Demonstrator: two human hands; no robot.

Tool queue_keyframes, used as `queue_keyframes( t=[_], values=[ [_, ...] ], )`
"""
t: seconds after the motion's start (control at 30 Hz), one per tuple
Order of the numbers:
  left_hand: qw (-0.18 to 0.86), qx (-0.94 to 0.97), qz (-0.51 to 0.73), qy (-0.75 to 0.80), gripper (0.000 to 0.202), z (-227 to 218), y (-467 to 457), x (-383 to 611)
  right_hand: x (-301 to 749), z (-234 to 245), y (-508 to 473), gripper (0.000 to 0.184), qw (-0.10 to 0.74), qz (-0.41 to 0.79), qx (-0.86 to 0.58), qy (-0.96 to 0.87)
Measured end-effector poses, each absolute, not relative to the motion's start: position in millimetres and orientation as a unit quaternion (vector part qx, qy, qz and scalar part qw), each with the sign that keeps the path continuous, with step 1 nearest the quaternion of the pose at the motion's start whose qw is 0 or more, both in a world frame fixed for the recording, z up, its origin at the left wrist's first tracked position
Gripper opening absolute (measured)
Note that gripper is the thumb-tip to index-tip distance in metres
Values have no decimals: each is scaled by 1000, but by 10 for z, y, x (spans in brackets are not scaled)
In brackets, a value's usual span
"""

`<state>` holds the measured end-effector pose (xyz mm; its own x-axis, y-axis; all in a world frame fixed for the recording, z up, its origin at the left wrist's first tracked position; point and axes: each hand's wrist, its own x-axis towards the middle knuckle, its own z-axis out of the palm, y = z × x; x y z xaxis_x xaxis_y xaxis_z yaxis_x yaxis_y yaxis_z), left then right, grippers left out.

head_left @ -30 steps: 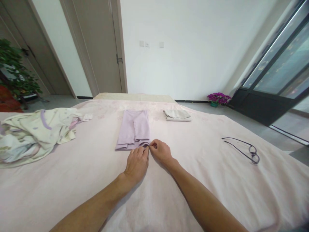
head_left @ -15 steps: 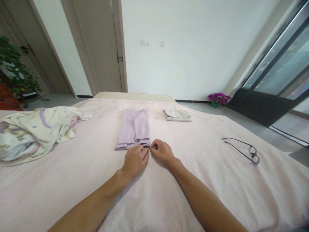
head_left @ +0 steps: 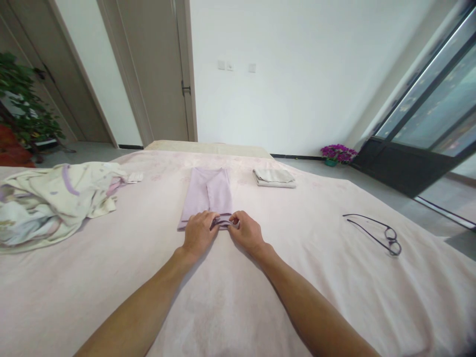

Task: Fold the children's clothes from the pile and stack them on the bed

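A folded lavender top (head_left: 208,191) lies flat on the pink bedspread (head_left: 223,297) in front of me, its neckline at the far end. At its near edge my left hand (head_left: 200,232) pinches the layered hem between thumb and fingers. Just to the right, my right hand (head_left: 246,230) grips the near right corner of the same fabric. Between the two hands the layers of the hem show slightly parted. My fingertips are partly hidden by the cloth.
A small folded beige cloth (head_left: 274,178) sits beyond my right hand. Farther right lie black-framed glasses (head_left: 390,238). A heap of cream clothes (head_left: 74,198) is at the left. Purple flowers (head_left: 337,152) stand on the floor past the bed.
My left hand has moved slightly left and away from me along the hem, apart from my right hand. The near right part of the hem is now held by both hands.
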<state>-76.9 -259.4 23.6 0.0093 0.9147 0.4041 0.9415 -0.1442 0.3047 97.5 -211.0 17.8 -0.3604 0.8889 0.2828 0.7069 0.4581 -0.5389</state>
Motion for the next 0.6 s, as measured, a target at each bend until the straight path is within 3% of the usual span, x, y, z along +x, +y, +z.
queue_keyframes(
  t=[0.13,0.33,0.6],
  values=[
    [29,-720,-245,-649,8,222,-2558,-775,969,159,-2093,12,261,161,-497,-812],
    [62,-760,-217,-610,9,232,-2575,-833,995,183,-2094,11,246,148,-472,-834],
    [33,-778,-224,-586,10,191,-2568,-891,1058,180,-2049,12,247,205,-464,-826]
  ],
)
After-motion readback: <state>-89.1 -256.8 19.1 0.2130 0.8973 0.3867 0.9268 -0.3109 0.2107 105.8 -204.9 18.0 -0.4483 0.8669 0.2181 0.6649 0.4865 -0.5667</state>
